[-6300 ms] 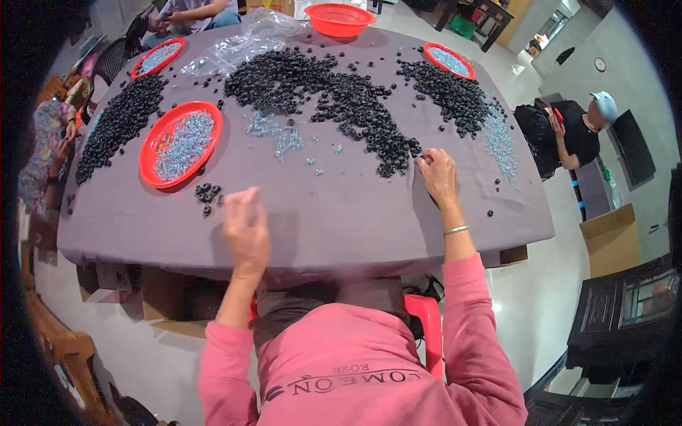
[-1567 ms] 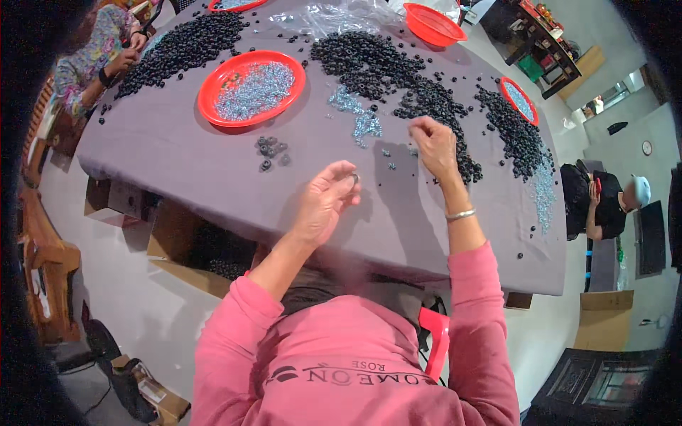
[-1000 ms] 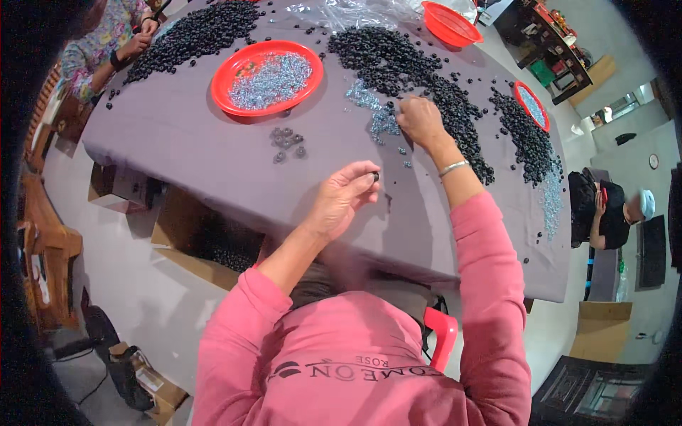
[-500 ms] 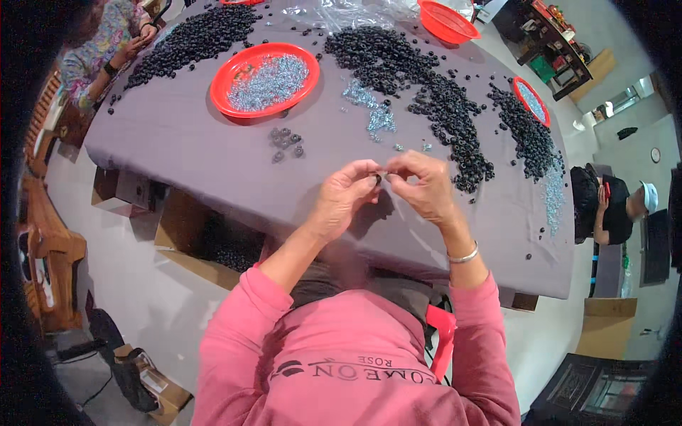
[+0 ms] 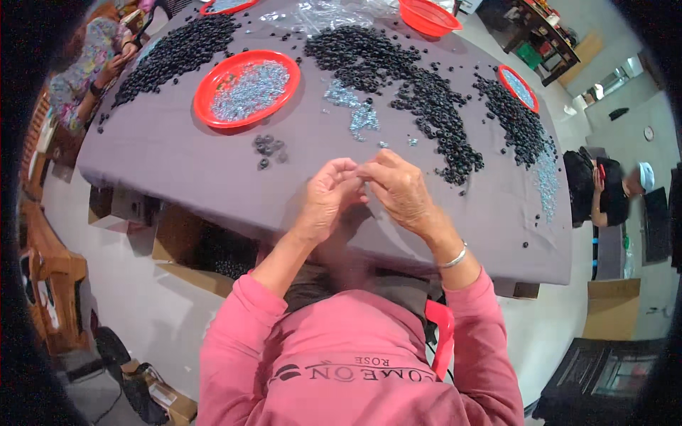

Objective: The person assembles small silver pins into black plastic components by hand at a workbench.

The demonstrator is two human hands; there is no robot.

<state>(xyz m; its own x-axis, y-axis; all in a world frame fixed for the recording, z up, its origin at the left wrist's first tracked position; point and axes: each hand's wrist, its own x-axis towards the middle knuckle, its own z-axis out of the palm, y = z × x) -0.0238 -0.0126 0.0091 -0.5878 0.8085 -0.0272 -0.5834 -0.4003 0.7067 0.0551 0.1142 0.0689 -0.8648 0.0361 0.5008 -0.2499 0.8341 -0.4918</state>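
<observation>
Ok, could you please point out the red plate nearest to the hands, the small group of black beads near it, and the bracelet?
Red plate (image 5: 202, 101), head view: left part of its rim.
Black beads (image 5: 268, 148), head view: middle of the small group.
Bracelet (image 5: 455, 260), head view: on its silver band.

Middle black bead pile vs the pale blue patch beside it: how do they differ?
Colour: the black pile is dark and opaque-looking; the blue patch is pale and glassy.
Piece size: the black pile's beads look larger than the blue patch's.
Extent: the black pile sprawls long; the blue patch is small.
Shared: both lie loose on the tablecloth.
</observation>
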